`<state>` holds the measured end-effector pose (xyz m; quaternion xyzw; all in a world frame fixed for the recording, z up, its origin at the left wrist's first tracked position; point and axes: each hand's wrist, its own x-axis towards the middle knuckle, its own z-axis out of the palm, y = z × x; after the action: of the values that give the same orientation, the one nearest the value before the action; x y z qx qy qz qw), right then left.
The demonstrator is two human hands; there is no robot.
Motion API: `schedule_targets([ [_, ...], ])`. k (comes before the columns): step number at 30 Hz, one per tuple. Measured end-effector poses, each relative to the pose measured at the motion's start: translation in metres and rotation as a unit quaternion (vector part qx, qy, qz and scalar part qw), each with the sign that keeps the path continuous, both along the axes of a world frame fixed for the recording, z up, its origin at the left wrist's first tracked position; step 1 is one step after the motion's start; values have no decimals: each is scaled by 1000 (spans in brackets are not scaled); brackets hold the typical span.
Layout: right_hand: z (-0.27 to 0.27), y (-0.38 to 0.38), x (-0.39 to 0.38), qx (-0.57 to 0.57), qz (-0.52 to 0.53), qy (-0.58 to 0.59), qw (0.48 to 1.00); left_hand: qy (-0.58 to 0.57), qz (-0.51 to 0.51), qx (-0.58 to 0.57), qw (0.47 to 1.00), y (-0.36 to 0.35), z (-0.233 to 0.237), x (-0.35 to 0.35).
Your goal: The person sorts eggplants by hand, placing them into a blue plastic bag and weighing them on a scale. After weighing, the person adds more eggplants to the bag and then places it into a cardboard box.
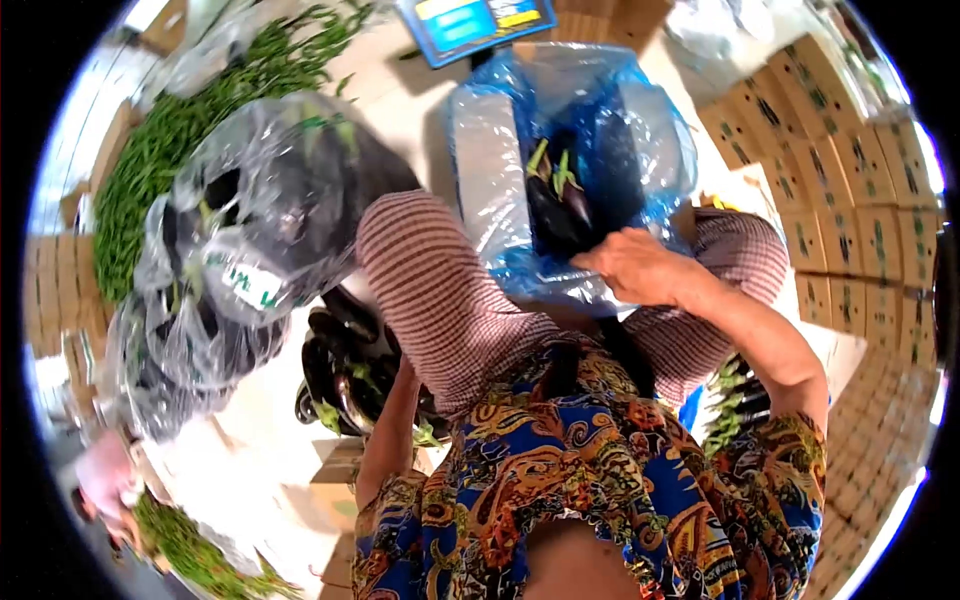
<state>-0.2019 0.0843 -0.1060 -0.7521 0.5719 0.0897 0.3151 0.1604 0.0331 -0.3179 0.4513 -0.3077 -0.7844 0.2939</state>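
A box lined with a blue plastic bag [488, 240] stands between my knees, with a few dark eggplants [562, 205] inside it. My right hand [632, 266] is at the near edge of the box, fingers bent together beside the eggplants; what they hold, if anything, is hidden. Left of my thigh lies a pile of dark eggplants [335, 370]. My left forearm reaches down to this pile, and the left hand is hidden behind my leg.
Clear bags of eggplants [270, 210] stand at the left beside a heap of green chili peppers [150, 190]. A blue-framed display [480, 22] is beyond the box. Stacked cartons [840, 190] line the right. Another person [105, 475] is at the lower left.
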Motion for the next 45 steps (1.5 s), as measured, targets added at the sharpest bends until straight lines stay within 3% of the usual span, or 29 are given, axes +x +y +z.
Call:
schedule_targets([
  [2,-1,-3,9,-29,-6,-67,997,10,31,-6,999,0,6,10],
  [7,16,-18,21,1,-29,-79,996,0,58,-114,992,-31,25,23],
  [8,6,-16,21,-8,-43,-68,997,-31,50,-177,982,-42,32,27],
  [10,18,-7,31,-10,-33,-56,998,-151,25,-376,914,-62,66,28],
  [12,25,-1,32,-50,-4,-97,994,-242,25,-349,905,-81,109,39],
  [13,34,-10,31,7,12,-110,994,-380,73,-454,803,-93,153,30],
  [14,46,-17,30,62,27,-120,990,-450,113,-600,652,-113,178,35],
  [16,68,-26,35,84,44,-147,985,-518,160,-572,615,-144,222,57],
  [17,71,-33,30,109,33,-194,974,-525,146,-641,541,-165,238,67],
  [18,74,-40,29,108,-7,-219,970,-577,119,-631,505,-177,254,70],
  [20,82,-55,28,108,-88,-270,953,-605,25,-638,476,-212,257,86],
  [22,91,-70,34,44,-132,-266,954,-604,-91,-447,653,-245,231,116],
  [23,86,-78,35,13,-131,-254,958,-603,-169,-363,690,-251,227,117],
  [24,81,-87,37,-17,-129,-241,962,-591,-244,-274,718,-256,224,114],
  [26,80,-107,48,-24,-115,-246,962,-611,-283,-253,695,-239,240,85],
  [27,80,-119,53,-16,-107,-250,962,-590,-243,-292,713,-238,215,96],
  [30,70,-147,72,-68,-68,-290,952,-540,-153,-262,785,-228,214,105],
  [31,69,-157,82,-53,-77,-291,952,-581,-121,-330,734,-223,212,104],
  [35,47,-195,114,-119,3,-330,936,-633,-113,-390,659,-228,191,121],
  [38,34,-218,133,-156,65,-343,924,-586,-70,-376,714,-235,182,120],
  [39,31,-224,138,-148,65,-359,919,-534,-26,-486,691,-233,177,110],
  [42,29,-238,160,-142,46,-376,914,-515,-12,-384,766,-219,184,94],
  [44,30,-245,176,-161,58,-393,903,-560,31,-525,640,-193,174,74],
  [45,23,-251,186,-182,73,-405,893,-569,30,-531,627,-182,173,64],
])
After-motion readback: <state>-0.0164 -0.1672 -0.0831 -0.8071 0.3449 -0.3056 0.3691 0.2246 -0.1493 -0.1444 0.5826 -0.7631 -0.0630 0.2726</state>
